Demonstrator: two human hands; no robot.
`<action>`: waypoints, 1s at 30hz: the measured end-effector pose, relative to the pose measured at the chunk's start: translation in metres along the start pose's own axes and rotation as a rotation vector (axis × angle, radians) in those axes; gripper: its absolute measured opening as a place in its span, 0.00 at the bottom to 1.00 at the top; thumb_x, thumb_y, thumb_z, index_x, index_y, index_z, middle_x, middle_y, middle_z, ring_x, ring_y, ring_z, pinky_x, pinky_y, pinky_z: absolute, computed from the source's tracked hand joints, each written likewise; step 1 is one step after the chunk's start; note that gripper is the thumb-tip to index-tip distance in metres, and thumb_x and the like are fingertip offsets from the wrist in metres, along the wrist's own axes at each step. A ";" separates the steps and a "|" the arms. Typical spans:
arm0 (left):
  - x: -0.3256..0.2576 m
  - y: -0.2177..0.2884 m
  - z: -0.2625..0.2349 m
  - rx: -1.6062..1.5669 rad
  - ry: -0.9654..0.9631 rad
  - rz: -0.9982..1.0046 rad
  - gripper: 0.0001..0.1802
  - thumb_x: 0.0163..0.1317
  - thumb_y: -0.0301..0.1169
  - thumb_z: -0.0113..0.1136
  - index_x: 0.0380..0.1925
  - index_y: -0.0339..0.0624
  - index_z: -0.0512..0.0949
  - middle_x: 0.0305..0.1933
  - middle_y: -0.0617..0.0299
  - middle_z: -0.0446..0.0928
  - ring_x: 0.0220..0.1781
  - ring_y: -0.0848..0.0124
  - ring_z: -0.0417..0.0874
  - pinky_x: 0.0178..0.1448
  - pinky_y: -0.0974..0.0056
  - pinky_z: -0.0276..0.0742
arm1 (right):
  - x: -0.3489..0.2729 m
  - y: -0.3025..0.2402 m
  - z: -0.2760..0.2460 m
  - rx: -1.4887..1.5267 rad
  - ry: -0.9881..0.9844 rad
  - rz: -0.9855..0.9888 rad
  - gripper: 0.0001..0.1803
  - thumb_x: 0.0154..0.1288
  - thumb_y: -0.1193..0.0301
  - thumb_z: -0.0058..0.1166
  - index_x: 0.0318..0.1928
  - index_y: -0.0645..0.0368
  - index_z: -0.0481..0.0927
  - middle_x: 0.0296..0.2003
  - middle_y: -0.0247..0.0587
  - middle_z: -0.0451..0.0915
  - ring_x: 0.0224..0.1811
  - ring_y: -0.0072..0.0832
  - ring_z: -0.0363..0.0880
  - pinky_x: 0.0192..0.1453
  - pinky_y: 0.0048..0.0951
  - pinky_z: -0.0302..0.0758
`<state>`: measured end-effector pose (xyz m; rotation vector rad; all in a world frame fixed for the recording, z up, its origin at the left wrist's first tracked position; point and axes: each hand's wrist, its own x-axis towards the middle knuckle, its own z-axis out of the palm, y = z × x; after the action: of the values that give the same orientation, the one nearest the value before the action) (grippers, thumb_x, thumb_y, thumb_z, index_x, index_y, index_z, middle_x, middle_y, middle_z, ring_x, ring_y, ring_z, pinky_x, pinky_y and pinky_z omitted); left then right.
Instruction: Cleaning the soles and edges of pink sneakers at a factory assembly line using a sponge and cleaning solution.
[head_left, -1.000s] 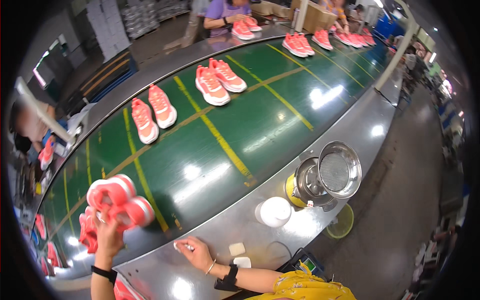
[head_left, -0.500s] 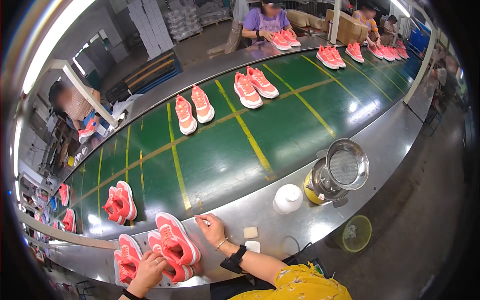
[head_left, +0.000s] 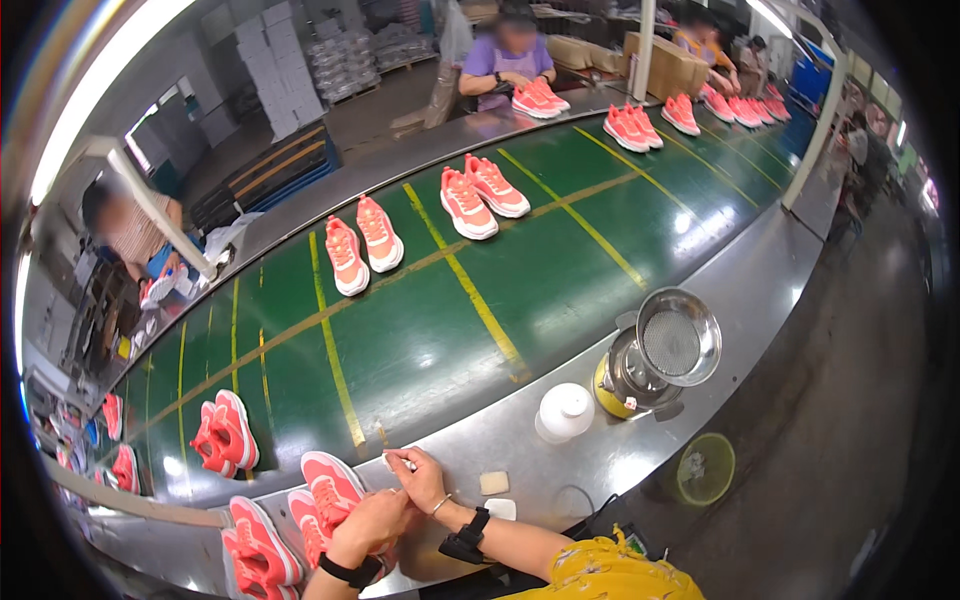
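My right hand [head_left: 424, 482] is closed in a pinch at the metal ledge, with a small white piece [head_left: 398, 462] between its fingers; its kind is not clear. My left hand [head_left: 376, 522] reaches across in front of a coral sneaker pair [head_left: 330, 488]. Its fingers are bent together against the underside of my right hand, and what they hold, if anything, is hidden. The left forearm covers part of that pair. Left of it rests another coral sneaker pair [head_left: 258, 548], white-soled and laced.
A white bottle [head_left: 565, 412] stands beside a yellow can with a metal strainer [head_left: 680, 337]. Two pale pads [head_left: 494, 483] lie near my right wrist. More sneakers [head_left: 470, 203] sit along the green conveyor [head_left: 420, 370]. Co-workers [head_left: 508, 60] are across it. A green bin [head_left: 706, 468] stands on the floor.
My left hand has left the sneakers and moved right to meet my right hand. The right hand keeps its pinch. The whole view has shifted slightly.
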<state>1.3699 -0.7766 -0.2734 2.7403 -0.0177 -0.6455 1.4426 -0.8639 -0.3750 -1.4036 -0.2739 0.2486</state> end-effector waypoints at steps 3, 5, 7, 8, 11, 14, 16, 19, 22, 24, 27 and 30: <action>0.014 -0.016 0.029 -0.009 0.136 -0.019 0.12 0.59 0.28 0.54 0.35 0.30 0.80 0.36 0.37 0.82 0.41 0.41 0.83 0.47 0.41 0.79 | 0.001 -0.002 0.004 0.037 -0.009 0.059 0.11 0.70 0.66 0.61 0.47 0.59 0.87 0.39 0.39 0.85 0.41 0.25 0.82 0.46 0.26 0.77; 0.024 -0.027 0.049 -0.032 0.161 -0.007 0.11 0.57 0.26 0.55 0.34 0.28 0.80 0.35 0.36 0.81 0.40 0.39 0.82 0.47 0.40 0.78 | 0.000 -0.005 -0.001 0.042 -0.044 0.123 0.11 0.69 0.67 0.61 0.47 0.59 0.87 0.40 0.40 0.85 0.42 0.25 0.83 0.48 0.26 0.77; 0.031 -0.020 0.054 -0.193 0.218 -0.040 0.11 0.57 0.25 0.55 0.35 0.29 0.80 0.33 0.35 0.81 0.39 0.38 0.82 0.47 0.40 0.78 | 0.004 -0.005 -0.008 0.005 -0.049 0.093 0.11 0.69 0.67 0.61 0.47 0.59 0.87 0.40 0.40 0.85 0.42 0.25 0.83 0.47 0.26 0.77; 0.033 -0.015 0.053 -0.198 0.209 -0.039 0.11 0.57 0.25 0.55 0.35 0.29 0.80 0.33 0.35 0.81 0.39 0.38 0.82 0.47 0.40 0.78 | 0.005 -0.006 -0.011 0.002 -0.045 0.102 0.11 0.69 0.67 0.61 0.47 0.59 0.87 0.40 0.40 0.85 0.42 0.25 0.83 0.47 0.26 0.77; 0.034 -0.007 0.046 -0.197 0.205 -0.091 0.11 0.57 0.25 0.55 0.36 0.29 0.80 0.33 0.35 0.80 0.39 0.37 0.82 0.47 0.40 0.78 | 0.006 -0.008 -0.014 -0.015 -0.044 0.084 0.11 0.69 0.68 0.61 0.47 0.60 0.87 0.40 0.40 0.85 0.42 0.26 0.83 0.47 0.26 0.77; 0.033 -0.005 0.045 -0.222 0.218 -0.077 0.11 0.57 0.24 0.55 0.37 0.29 0.80 0.34 0.35 0.80 0.39 0.37 0.81 0.46 0.40 0.78 | 0.007 -0.009 -0.015 -0.005 -0.062 0.089 0.11 0.69 0.68 0.61 0.46 0.59 0.87 0.40 0.39 0.85 0.42 0.25 0.83 0.47 0.26 0.77; 0.032 0.006 0.032 -0.185 0.198 -0.120 0.11 0.57 0.24 0.55 0.38 0.29 0.80 0.35 0.35 0.80 0.39 0.37 0.81 0.47 0.40 0.78 | 0.009 -0.008 -0.016 -0.036 -0.055 0.083 0.11 0.69 0.67 0.61 0.46 0.59 0.87 0.40 0.39 0.85 0.42 0.25 0.82 0.47 0.26 0.77; 0.032 0.003 0.032 -0.217 0.212 -0.107 0.10 0.58 0.23 0.54 0.37 0.32 0.80 0.35 0.35 0.81 0.40 0.38 0.81 0.45 0.42 0.77 | 0.008 -0.010 -0.016 -0.032 -0.078 0.076 0.11 0.69 0.67 0.61 0.46 0.60 0.87 0.40 0.40 0.85 0.42 0.26 0.83 0.47 0.27 0.77; 0.034 0.002 0.031 -0.265 0.183 -0.079 0.11 0.57 0.25 0.55 0.38 0.29 0.80 0.37 0.35 0.80 0.41 0.37 0.81 0.49 0.41 0.77 | 0.009 -0.011 -0.018 0.010 -0.060 0.030 0.12 0.68 0.65 0.61 0.45 0.59 0.86 0.39 0.43 0.84 0.40 0.33 0.83 0.45 0.30 0.77; 0.036 0.003 0.030 -0.293 0.187 -0.070 0.11 0.57 0.25 0.55 0.38 0.29 0.80 0.37 0.35 0.80 0.42 0.37 0.81 0.49 0.41 0.77 | 0.010 -0.010 -0.021 0.006 -0.065 0.035 0.12 0.68 0.64 0.61 0.46 0.59 0.86 0.38 0.43 0.84 0.40 0.33 0.83 0.45 0.30 0.77; 0.037 0.004 0.027 -0.318 0.174 -0.067 0.12 0.58 0.26 0.56 0.39 0.30 0.80 0.38 0.34 0.80 0.43 0.37 0.80 0.49 0.42 0.76 | 0.011 -0.011 -0.024 -0.005 -0.073 0.038 0.13 0.68 0.64 0.61 0.46 0.59 0.86 0.38 0.43 0.84 0.39 0.33 0.83 0.45 0.30 0.77; 0.038 0.009 0.021 -0.331 0.160 -0.057 0.12 0.58 0.26 0.56 0.39 0.29 0.80 0.38 0.34 0.80 0.43 0.37 0.80 0.49 0.42 0.76 | 0.012 -0.016 -0.028 -0.021 -0.080 0.054 0.12 0.68 0.65 0.62 0.45 0.60 0.87 0.38 0.42 0.84 0.40 0.31 0.83 0.46 0.30 0.77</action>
<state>1.3957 -0.7951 -0.3049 2.4687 0.1880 -0.4005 1.4638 -0.8883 -0.3630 -1.4248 -0.3054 0.3471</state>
